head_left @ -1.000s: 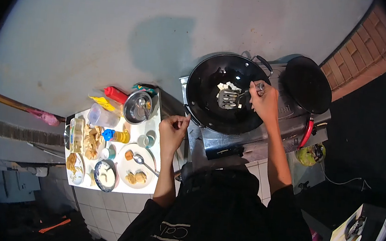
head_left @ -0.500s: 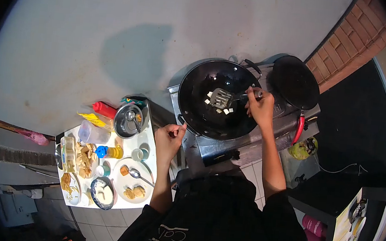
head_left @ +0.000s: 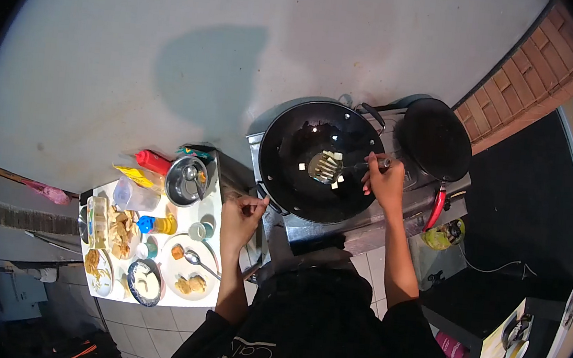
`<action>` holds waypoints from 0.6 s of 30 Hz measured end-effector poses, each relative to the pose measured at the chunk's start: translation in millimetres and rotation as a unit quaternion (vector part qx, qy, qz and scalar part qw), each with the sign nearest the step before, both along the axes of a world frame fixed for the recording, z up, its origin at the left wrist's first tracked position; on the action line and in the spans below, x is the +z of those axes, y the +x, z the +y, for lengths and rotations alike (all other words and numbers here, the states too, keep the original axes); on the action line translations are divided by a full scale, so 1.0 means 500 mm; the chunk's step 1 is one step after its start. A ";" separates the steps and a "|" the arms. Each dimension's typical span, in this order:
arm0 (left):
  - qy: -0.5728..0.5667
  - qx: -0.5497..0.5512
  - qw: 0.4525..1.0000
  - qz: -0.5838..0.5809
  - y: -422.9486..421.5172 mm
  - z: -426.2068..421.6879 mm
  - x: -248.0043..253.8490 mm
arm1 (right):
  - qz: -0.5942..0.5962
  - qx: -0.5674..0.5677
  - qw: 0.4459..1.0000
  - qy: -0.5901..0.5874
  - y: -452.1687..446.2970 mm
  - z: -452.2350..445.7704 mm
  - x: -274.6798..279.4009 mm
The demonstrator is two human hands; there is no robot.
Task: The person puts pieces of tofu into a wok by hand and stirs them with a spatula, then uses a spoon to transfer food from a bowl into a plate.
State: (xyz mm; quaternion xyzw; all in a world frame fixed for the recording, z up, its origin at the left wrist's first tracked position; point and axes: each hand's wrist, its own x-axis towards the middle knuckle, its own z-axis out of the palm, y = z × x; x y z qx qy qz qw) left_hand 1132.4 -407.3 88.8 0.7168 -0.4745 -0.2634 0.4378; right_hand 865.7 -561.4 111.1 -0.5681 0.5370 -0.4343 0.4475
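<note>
- Head view: the right hand (head_left: 384,180) is closed around the handle of a slotted spatula (head_left: 325,167); the blade is over the middle of the wok (head_left: 298,197).
- Work piece location: the white cubes (head_left: 303,167) lie inside the wok, some at the edges of the blade, one apart toward the left.
- Left hand (head_left: 242,220): fingers curled, thumb and fingertips close together, beside the near-left side handle (head_left: 275,208) of the wok. Whether it pinches the handle, only touches it, or is just clear of it cannot be told.
- Done: the cubes are in the wok and the spatula is in position among them. The wok is seated on the stove (head_left: 316,231).
- Left: the cubes look pale, with no browning evident, so cooking appears to be at an early stage. None of the items on the side table (head_left: 214,196) is in either hand.
- Hidden: the blade covers part of the group, so the cubes cannot be counted. The burner beneath the wok is out of sight; flame cannot be confirmed.
- Hard to make out: the fill of the steel bowl (head_left: 177,186), apart from a spoon. The lower-left floor area is dark, and the curved lens border cuts off the outer edges.
</note>
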 end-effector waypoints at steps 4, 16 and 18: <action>0.017 0.022 0.999 -0.030 -0.014 0.006 0.016 | -0.008 0.006 1.000 -0.006 -0.014 -0.003 0.009; -0.017 0.112 0.985 -0.127 -0.093 0.027 0.047 | -0.049 0.113 0.992 0.019 0.008 -0.051 -0.023; -0.015 0.129 0.983 -0.133 -0.100 0.027 0.044 | -0.040 0.117 0.992 0.018 -0.010 -0.054 -0.017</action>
